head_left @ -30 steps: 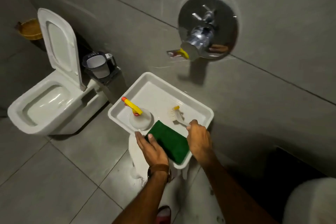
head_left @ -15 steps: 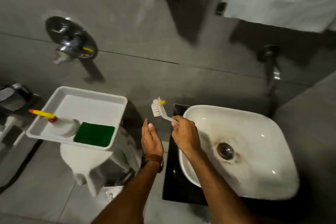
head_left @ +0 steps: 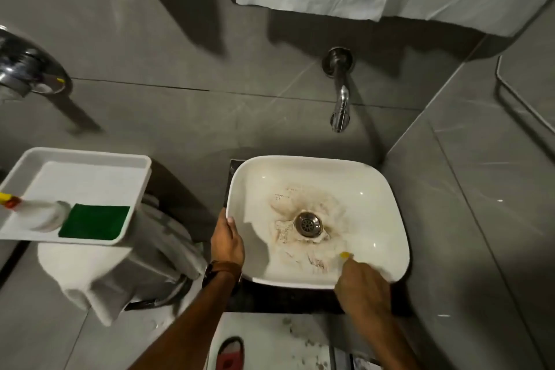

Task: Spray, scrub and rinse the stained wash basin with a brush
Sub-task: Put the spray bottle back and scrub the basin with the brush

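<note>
Here, the right hand [head_left: 362, 288] is clenching the brush [head_left: 344, 255] (only its yellow tip is showing) inside the stained wash basin [head_left: 375, 189], at about five o'clock from the drain [head_left: 308, 223]. The left hand [head_left: 227, 242] is gripping the basin's rim at nine o'clock.

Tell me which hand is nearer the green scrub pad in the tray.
Left. The left hand grips the basin's left rim, beside the tray holding the pad; the right hand is inside the basin's far side.

Head camera looks steeply down, seemingly close, onto basin [head_left: 318, 189].
</note>
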A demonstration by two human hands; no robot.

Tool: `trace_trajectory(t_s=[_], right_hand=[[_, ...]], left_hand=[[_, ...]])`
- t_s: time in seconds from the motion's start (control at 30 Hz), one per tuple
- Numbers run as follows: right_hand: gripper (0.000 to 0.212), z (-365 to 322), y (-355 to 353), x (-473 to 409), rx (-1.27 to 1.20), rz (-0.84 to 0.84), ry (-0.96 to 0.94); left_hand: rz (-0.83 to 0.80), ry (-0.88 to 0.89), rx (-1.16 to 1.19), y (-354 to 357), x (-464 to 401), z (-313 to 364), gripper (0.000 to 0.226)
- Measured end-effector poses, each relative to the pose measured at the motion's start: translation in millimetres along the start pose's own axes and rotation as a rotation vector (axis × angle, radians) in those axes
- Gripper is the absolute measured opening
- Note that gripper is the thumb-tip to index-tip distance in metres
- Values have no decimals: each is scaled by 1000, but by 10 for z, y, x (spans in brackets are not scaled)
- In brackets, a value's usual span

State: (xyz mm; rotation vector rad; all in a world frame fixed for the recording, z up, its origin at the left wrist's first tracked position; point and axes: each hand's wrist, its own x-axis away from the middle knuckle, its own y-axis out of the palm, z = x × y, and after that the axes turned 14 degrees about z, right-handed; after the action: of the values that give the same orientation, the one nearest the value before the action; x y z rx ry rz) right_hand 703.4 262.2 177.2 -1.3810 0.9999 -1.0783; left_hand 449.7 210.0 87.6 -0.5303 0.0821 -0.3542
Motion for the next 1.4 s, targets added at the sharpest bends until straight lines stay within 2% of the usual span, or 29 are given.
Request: trace_trajectory(t_s=[0.1, 0.2, 0.3, 0.37, 0.43, 0.47, 0.6, 0.7, 0.83, 0.87, 0.93, 1.0, 1.07, 1.13, 1.17, 1.27, 1.33, 1.4], right_hand=[[23, -634, 66, 119, -100, -119, -149], [24, -1127, 54, 18, -210, -134, -272], [26, -606, 18, -247, -67, -135, -188], [29, 12, -38, -351, 83, -84, -35], [27, 355, -73, -396, 86, -25, 92], [25, 333, -51, -389, 52, -22, 90], [21, -668, 115, -88, -208, -225, -114], [19, -1067, 147, -200, -216, -181, -234], [12, -260, -6, -551, -37, 77, 44], [15, -30, -18, -544, 5, 81, 141], [25, 104, 34, -409, 7, 25, 198], [28, -256, 140, -210, -79, -89, 133], [29, -860, 195, -49, -168, -188, -50], [26, -1261, 227, -105, -246, -172, -208], [25, -1294, 205, -305, -234, -126, -216], [29, -703, 114, -835, -94, -52, 22], [30, -172, 102, -775, 23, 37, 162], [27, -66, 117, -442, 11, 15, 177]], left_hand=[[45, 26, -9, 30, -17, -35, 41], [39, 53, -3, 23, -10, -34, 42], [34, 47, -34, 32, -10, -12, 43], [24, 25, -43, 19, 2, 16, 45], [20, 18, -43, 10, 5, 55, 46], [19, 16, -48, 10, 1, 69, 46], [28, 22, -55, -7, 2, 94, 43], [10, 15, -42, -5, 23, 89, 44], [20, 18, -39, 11, 29, 58, 47], [15, 14, -40, 12, 32, 63, 47], [15, 17, -47, 13, 33, 66, 48], [18, 18, -51, 6, 28, 83, 49], [26, 26, -58, 8, 34, 86, 50], [31, 35, -66, 13, 38, 81, 48], [31, 37, -69, 16, 33, 73, 48], [37, 32, -66, 29, 34, 47, 49], [51, 39, -69, 27, 39, 61, 48], [68, 55, -79, 28, 32, 52, 45]])
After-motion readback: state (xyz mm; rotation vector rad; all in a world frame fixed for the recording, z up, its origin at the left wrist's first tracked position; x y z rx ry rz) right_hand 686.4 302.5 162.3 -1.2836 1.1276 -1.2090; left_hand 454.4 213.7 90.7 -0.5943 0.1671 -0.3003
